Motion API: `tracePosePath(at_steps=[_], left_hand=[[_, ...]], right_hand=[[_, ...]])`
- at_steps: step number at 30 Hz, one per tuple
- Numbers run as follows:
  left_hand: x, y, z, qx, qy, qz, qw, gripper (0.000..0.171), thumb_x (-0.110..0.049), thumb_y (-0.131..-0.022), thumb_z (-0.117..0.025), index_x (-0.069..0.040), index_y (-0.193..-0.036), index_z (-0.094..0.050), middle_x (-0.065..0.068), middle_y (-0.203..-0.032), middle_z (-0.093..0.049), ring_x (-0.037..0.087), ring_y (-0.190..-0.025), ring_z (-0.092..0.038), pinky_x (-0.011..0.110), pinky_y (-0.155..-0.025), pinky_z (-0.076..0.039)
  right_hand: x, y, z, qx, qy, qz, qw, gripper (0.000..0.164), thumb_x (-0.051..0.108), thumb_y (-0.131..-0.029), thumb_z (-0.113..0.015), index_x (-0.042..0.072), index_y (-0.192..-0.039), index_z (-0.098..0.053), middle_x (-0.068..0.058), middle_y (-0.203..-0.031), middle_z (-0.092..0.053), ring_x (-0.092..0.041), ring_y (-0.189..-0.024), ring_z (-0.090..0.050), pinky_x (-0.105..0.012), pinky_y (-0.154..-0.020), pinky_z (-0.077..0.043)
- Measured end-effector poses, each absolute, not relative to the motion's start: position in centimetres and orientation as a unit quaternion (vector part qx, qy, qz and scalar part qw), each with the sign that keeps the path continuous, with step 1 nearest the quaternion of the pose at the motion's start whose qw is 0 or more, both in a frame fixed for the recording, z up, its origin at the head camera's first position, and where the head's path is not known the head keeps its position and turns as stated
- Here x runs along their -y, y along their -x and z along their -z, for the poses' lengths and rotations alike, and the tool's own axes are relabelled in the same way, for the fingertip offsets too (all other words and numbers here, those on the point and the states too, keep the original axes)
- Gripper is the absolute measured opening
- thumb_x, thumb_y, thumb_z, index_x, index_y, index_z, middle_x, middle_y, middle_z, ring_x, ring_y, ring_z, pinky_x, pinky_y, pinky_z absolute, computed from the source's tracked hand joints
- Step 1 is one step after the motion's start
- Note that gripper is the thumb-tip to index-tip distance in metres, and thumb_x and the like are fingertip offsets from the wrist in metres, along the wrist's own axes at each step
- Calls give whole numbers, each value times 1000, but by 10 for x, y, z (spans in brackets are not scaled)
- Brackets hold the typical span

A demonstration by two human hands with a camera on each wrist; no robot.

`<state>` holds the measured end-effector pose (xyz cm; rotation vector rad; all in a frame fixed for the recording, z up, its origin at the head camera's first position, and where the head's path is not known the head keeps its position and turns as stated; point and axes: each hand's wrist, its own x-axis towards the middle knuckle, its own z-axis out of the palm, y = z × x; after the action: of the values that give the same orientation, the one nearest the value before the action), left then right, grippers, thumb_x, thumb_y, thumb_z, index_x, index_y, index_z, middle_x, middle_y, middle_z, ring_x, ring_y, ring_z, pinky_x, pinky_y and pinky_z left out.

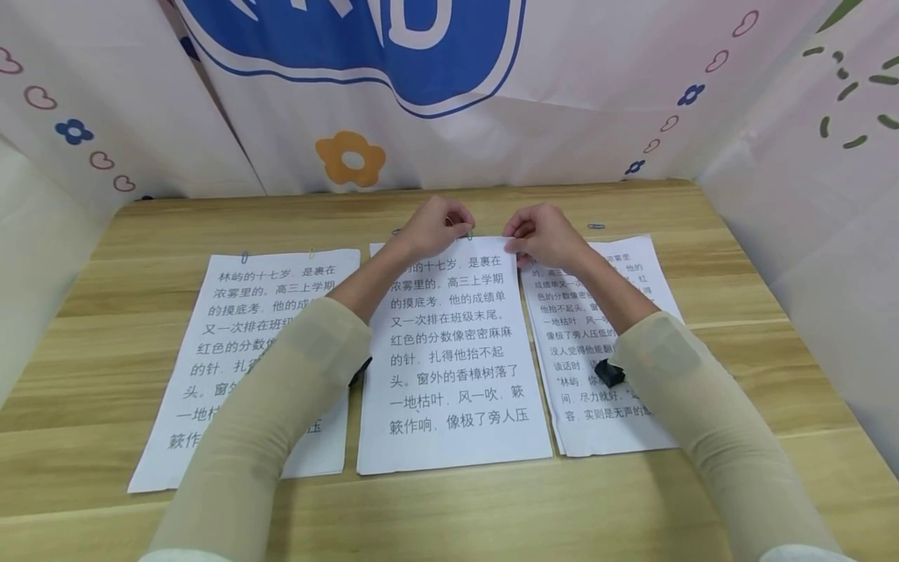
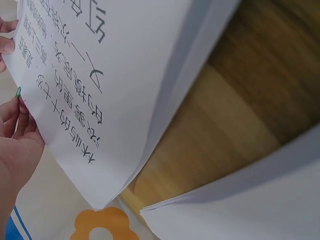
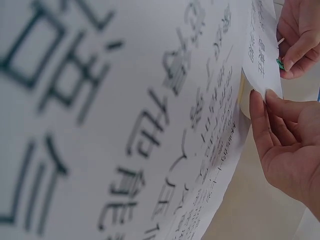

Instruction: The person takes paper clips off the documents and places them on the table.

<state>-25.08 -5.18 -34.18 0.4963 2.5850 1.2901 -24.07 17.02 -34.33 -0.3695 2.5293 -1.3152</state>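
Observation:
A printed paper stack (image 1: 453, 378) lies in the middle of three on the table. At its top edge my left hand (image 1: 431, 226) pinches a green paper clip (image 2: 18, 92), which overlaps the sheets' edge. My right hand (image 1: 548, 238) grips the top right corner of the same stack between thumb and fingers; the right wrist view shows that corner lifted and bent. Beneath my right forearm lies the right paper stack (image 1: 583, 429), partly covered. My left forearm hides part of the left paper stack (image 1: 165, 445).
Two paper clips, one dark (image 1: 244, 257) and one yellowish (image 1: 312, 254), sit on the left stack's top edge. A loose dark clip (image 1: 596, 226) lies on the wooden table (image 1: 449, 515) behind the right stack. A printed cloth (image 1: 576, 133) hangs along the back.

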Motion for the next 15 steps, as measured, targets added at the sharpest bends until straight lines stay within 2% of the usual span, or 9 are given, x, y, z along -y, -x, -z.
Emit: tracePosePath(at_steps=[15], left_hand=[[51, 249, 343, -882, -157, -435, 90, 15, -5, -104, -60, 2, -113, -70, 11, -103, -65, 22, -94, -58, 29, -85, -49]], right_hand=[[-171, 240, 343, -871, 125, 456, 132, 11, -7, -94, -70, -6, -105, -69, -19, -94, -66, -29, -76, -67, -35, -69, -62]])
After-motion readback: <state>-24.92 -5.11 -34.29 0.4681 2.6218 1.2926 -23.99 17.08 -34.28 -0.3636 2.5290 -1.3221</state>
